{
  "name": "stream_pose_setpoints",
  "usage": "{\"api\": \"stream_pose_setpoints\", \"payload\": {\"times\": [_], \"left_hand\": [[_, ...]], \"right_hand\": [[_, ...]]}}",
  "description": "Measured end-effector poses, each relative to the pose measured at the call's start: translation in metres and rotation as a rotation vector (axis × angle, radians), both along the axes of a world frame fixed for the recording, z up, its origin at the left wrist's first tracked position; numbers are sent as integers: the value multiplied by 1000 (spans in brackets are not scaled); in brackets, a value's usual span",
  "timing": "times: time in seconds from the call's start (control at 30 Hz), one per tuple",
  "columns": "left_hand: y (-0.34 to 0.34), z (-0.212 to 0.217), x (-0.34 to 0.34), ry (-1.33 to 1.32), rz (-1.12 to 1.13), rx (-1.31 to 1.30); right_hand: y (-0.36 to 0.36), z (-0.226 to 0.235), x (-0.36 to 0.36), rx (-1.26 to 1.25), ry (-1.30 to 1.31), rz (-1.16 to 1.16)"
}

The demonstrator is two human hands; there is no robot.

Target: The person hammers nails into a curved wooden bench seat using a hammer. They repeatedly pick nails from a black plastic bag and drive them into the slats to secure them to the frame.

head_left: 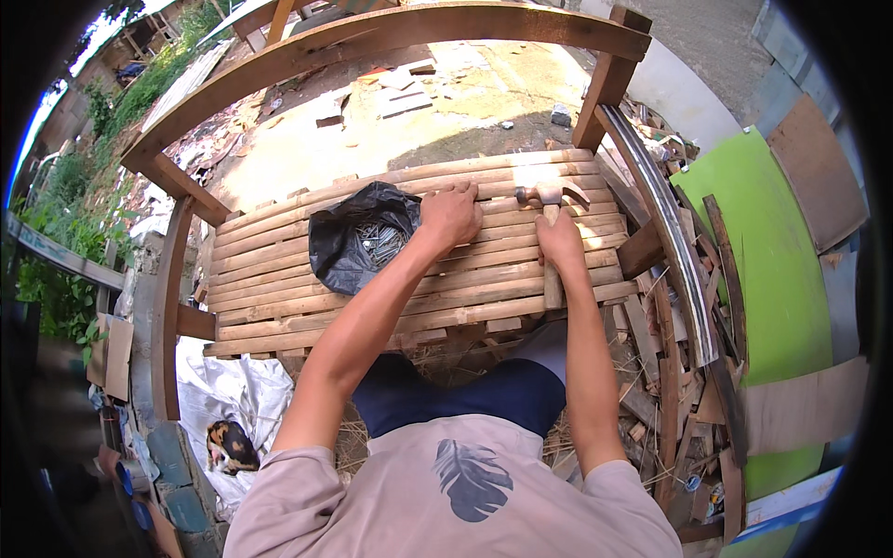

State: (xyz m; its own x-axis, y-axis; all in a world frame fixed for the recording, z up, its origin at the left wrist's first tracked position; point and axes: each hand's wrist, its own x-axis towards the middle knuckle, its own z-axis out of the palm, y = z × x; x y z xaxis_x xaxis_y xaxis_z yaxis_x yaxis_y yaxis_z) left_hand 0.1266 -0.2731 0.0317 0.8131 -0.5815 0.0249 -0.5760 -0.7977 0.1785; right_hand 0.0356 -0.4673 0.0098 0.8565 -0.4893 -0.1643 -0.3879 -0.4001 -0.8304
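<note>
My right hand [561, 240] is wrapped around the wooden handle of a claw hammer [553, 192]. The hammer lies over the bamboo slats, its head beyond my fist and its claw toward the right. To the left, my left hand [451, 216] rests on the bamboo slat bench [512, 260] with its fingers curled down against a slat; whatever they pinch is hidden. Right beside that hand sits an open black plastic bag [339, 246], its rim folded outward. Loose metal nails [379, 240] fill the bottom of the bag.
A wooden rail [391, 33] spans the far side on posts, and another post frame [167, 307] stands left. Scrap wood [642, 344] and a green panel [777, 307] lie right. A patched cat [233, 446] curls on a white sack [256, 391] at lower left.
</note>
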Motion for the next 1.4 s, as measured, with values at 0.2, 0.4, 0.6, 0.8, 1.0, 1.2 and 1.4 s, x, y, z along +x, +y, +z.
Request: {"api": "stream_pose_setpoints", "payload": {"times": [0.2, 0.4, 0.6, 0.8, 1.0, 1.2, 1.4], "left_hand": [[46, 3, -67, -195, -189, -233], [109, 11, -101, -282, 87, -625], [158, -1, -75, -288, 283, -544], [165, -17, -81, -259, 341, -549], [155, -8, -73, -259, 348, -445], [155, -4, -70, -204, 397, -401], [176, -5, -83, -212, 436, -397]], "right_hand": [[3, 10, -6, -19, 10, 43], [9, 16, -12, -2, -50, 21], [12, -4, -12, -402, -127, 8], [24, 5, -20, -404, -31, 31], [19, 0, -20, -415, -70, 24], [17, -2, -17, -415, -41, 13], [17, -2, -18, -424, -51, 7]]}}
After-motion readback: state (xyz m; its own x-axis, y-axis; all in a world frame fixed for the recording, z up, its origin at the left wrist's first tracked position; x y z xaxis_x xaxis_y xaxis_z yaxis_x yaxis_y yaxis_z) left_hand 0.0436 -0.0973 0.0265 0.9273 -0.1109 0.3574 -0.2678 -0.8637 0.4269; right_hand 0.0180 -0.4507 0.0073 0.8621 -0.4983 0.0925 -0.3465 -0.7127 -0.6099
